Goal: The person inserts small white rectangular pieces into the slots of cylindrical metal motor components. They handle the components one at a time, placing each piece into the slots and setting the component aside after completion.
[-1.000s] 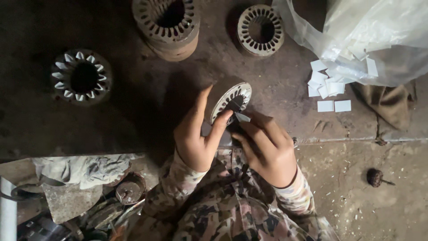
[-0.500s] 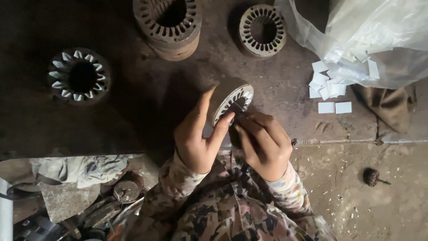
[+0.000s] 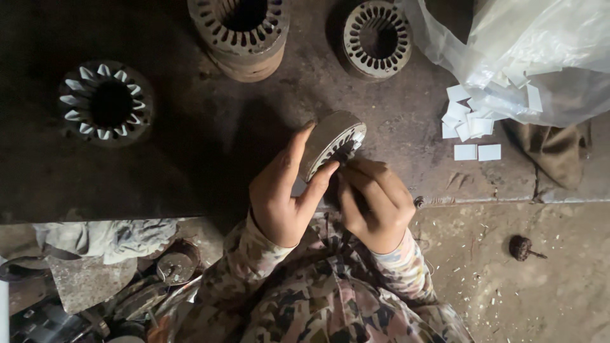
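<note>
My left hand [image 3: 283,190] grips a round slotted metal stator core [image 3: 332,141], holding it tilted on edge above the dark work surface [image 3: 190,146]. White paper strips line some of its slots. My right hand [image 3: 375,203] is just below the core, fingers pinched together at its lower rim; what they pinch is hidden. Both wrists wear patterned sleeves.
Another core [image 3: 106,101] with white paper in its slots lies at the left. A tall stacked core [image 3: 240,32] and a flat core [image 3: 379,38] stand at the back. Cut white paper pieces [image 3: 473,121] spill from a clear plastic bag [image 3: 527,51] at the right. Rags and metal scraps [image 3: 114,273] lie below left.
My right hand has shifted slightly left and closer under the core's rim. The core has stayed in my left hand, tilted the same way.
</note>
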